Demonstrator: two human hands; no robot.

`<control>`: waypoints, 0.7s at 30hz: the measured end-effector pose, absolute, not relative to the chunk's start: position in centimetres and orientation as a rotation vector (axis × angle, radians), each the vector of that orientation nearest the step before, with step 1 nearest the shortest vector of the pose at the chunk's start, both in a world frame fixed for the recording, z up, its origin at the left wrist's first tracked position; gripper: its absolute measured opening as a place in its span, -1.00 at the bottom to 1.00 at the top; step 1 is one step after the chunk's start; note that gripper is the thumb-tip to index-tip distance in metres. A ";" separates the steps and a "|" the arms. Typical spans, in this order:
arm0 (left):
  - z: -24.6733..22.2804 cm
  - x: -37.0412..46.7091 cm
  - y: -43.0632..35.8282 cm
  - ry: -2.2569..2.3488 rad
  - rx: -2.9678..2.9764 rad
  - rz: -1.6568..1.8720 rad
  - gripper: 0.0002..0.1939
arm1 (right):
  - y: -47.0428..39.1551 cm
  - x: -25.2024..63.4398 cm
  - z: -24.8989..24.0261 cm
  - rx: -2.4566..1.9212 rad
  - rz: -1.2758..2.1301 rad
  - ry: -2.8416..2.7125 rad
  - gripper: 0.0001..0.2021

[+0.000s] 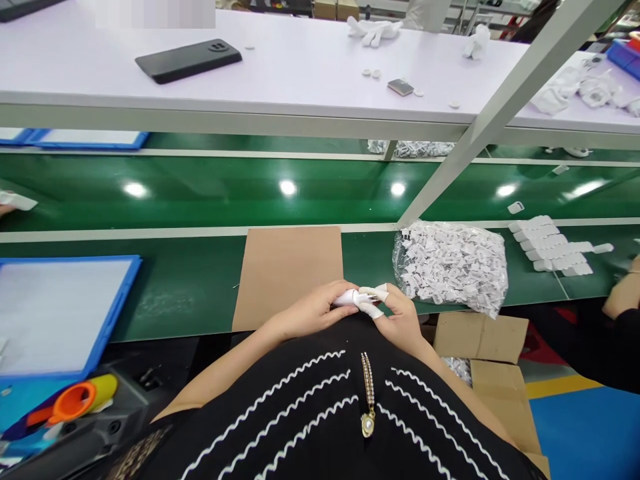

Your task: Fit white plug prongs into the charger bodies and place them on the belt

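Note:
My left hand is closed around a small white part, close to my body at the bench's front edge. Fingers of my right hand, wearing white finger covers, pinch at the part's right end, where something small and thin shows between them. The two hands nearly meet. Just beyond them lies a flat brown cardboard sheet on the green bench. Right of my hands sits a clear plastic bag filled with small white pieces.
White blocks stand in rows at the right, near another person's hand. A blue-framed tray is at the left. A slanted metal post rises to a white shelf holding a black phone. Open cardboard boxes stand below.

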State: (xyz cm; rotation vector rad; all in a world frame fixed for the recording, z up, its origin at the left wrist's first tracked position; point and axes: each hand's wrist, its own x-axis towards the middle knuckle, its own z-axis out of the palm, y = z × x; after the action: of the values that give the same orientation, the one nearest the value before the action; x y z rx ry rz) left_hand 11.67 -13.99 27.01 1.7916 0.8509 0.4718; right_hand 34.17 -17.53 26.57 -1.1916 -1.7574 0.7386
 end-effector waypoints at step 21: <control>27.2 11.5 -13.3 0.848 1.854 0.340 -0.70 | -17.8 33.6 25.9 -1.272 0.864 -1.621 -0.82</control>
State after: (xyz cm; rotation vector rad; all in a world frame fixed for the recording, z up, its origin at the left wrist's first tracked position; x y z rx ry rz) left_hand 11.53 -13.31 27.19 1.8539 0.8476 0.3399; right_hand 33.56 -17.85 25.93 -1.2719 -1.6211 0.8636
